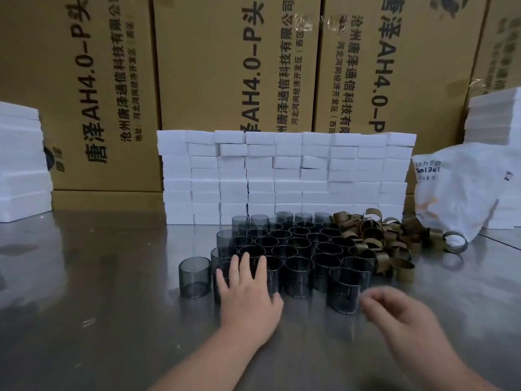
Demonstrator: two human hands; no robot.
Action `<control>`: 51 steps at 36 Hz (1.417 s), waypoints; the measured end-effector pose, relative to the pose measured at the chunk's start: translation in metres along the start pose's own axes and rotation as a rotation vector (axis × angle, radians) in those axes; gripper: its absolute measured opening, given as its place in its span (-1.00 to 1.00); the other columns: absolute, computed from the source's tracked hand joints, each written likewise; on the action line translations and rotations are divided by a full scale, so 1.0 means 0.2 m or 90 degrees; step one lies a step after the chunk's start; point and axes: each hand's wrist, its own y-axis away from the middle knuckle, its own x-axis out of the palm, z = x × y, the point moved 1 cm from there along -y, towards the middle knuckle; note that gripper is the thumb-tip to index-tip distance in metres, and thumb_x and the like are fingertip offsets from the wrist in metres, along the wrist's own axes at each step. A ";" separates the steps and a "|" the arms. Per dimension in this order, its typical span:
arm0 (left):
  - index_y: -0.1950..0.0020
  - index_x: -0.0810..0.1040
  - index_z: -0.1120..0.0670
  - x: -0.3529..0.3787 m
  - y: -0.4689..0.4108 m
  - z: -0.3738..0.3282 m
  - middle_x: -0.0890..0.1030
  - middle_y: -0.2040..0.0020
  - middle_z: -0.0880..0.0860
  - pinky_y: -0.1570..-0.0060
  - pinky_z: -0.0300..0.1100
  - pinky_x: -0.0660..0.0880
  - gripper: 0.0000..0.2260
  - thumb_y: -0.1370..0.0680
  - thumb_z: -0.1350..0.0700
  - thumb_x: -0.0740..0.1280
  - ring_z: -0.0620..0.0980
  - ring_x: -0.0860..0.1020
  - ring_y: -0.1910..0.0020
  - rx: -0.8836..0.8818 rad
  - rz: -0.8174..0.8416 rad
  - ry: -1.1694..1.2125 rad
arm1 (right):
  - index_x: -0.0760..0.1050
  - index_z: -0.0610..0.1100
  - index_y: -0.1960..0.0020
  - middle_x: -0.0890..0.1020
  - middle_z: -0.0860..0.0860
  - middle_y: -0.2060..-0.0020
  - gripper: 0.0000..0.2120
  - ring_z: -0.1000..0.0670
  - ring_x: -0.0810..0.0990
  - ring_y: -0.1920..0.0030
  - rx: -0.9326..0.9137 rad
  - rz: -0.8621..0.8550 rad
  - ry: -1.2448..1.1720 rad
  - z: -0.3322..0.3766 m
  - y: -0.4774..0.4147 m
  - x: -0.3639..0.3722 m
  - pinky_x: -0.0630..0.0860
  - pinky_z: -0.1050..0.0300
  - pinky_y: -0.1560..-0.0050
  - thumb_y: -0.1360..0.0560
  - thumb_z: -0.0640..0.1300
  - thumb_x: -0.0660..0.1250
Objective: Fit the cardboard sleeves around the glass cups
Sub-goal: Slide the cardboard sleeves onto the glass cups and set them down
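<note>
Stainless steel worktop (84, 320) fills the near ground, backed by tall brown printed cartons (211, 66) and a stacked wall of white foam blocks (282, 170). A white plastic bag (456, 193) slumps toward the right edge.

Smoky glass cups (298, 249) stand upright, mouths up, packed rim to rim in a block at the middle of the worktop just in front of the foam. 1 cup (195, 277) stands apart at the block's front left corner. Brown cardboard sleeves (372, 232) lie in a loose heap touching the block's right side, most with their ring axis tipped or sideways. 1 sleeve ring (454, 241) sits apart near the bag.

The left hand (248, 294) lies palm down with fingers straight and slightly spread, fingertips over the rims of the front-left cups. The right hand (400, 314) is blurred, its fingers loosely curled, beside the front-right cup (342, 292). I cannot tell whether it pinches anything; nothing shows in it.

No cup in view wears a sleeve, so the job looks barely begun. The sleeves lie ahead and right of the right hand, well apart from the left, so the right hand is the nearer to fetch 1. Any sleeve taken would need its axis turned vertical to drop over a cup.
</note>
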 end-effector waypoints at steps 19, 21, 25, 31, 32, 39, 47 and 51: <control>-0.48 0.02 -0.21 0.01 -0.03 0.05 -0.08 -0.53 -0.06 -0.33 0.10 -0.41 -0.49 -0.54 -0.14 0.07 -0.02 -0.25 -0.48 0.030 0.015 0.027 | 0.04 0.10 -0.50 0.07 0.03 -0.51 -0.36 -0.06 0.01 -0.50 0.157 0.144 0.734 -0.61 -0.89 -0.19 0.13 0.00 -0.42 -0.49 0.04 0.22; -0.46 0.05 -0.21 0.01 -0.03 0.05 -0.08 -0.52 -0.07 -0.33 0.10 -0.41 -0.50 -0.54 -0.13 0.07 -0.02 -0.24 -0.48 0.030 0.014 0.031 | 0.04 0.08 -0.50 0.15 0.04 -0.48 -0.31 -0.05 0.05 -0.49 0.141 0.154 0.751 -0.63 -0.88 -0.19 0.12 -0.02 -0.42 -0.46 0.07 0.26; -0.46 0.06 -0.21 0.01 -0.03 0.05 -0.06 -0.52 -0.06 -0.34 0.11 -0.39 -0.52 -0.54 -0.11 0.09 -0.02 -0.23 -0.48 0.036 0.010 0.028 | 0.20 0.07 -0.39 0.40 0.07 -0.28 -0.40 0.01 0.30 -0.37 0.057 0.098 0.807 -0.63 -0.86 -0.18 0.23 0.07 -0.35 -0.41 0.06 0.31; -0.41 0.15 -0.20 0.00 -0.03 0.04 -0.02 -0.51 -0.06 -0.38 0.09 -0.33 -0.57 -0.55 -0.07 0.14 -0.04 -0.19 -0.48 0.040 -0.011 0.045 | 0.27 0.01 -0.27 0.43 0.06 -0.25 -0.47 0.02 0.33 -0.33 0.005 -0.006 0.884 -0.59 -0.85 -0.20 0.20 0.09 -0.35 -0.39 0.13 0.34; -0.39 0.18 -0.19 0.00 -0.03 0.04 0.00 -0.50 -0.06 -0.38 0.09 -0.33 -0.59 -0.55 -0.06 0.15 -0.04 -0.18 -0.48 0.041 -0.017 0.052 | 0.28 -0.01 -0.27 0.44 0.04 -0.23 -0.45 -0.01 0.35 -0.31 -0.001 -0.047 0.880 -0.57 -0.85 -0.21 0.25 0.08 -0.32 -0.38 0.15 0.35; -0.17 0.33 -0.17 0.00 -0.03 0.05 0.10 -0.46 -0.08 -0.38 0.04 -0.34 -0.78 -0.54 -0.03 0.22 -0.07 -0.11 -0.48 0.041 -0.053 0.085 | 0.22 -0.08 -0.43 0.35 -0.21 -0.22 -0.25 -0.23 0.26 -0.25 0.005 -0.304 0.483 -0.31 -0.77 -0.22 0.25 -0.15 -0.30 -0.34 0.02 0.48; 0.07 0.25 -0.05 -0.03 -0.02 0.02 0.32 -0.24 -0.12 -0.36 -0.07 -0.36 -0.83 -0.54 -0.01 0.26 -0.11 0.13 -0.39 0.080 -0.114 0.134 | 0.27 0.22 -0.05 0.54 -0.01 0.01 -0.45 0.21 0.55 0.14 -0.118 -0.216 -0.076 0.15 -0.37 0.14 0.45 0.38 0.10 -0.32 -0.23 0.48; 0.14 0.31 0.02 -0.09 -0.01 0.01 0.45 -0.04 -0.12 -0.40 -0.03 0.06 -0.78 -0.48 0.22 0.35 0.03 0.44 -0.12 0.089 -0.228 0.368 | 0.35 0.17 -0.01 0.52 0.01 0.31 -0.42 0.21 0.48 0.35 -0.119 -0.106 -0.182 0.22 -0.20 0.31 0.41 0.43 0.32 -0.24 -0.37 0.47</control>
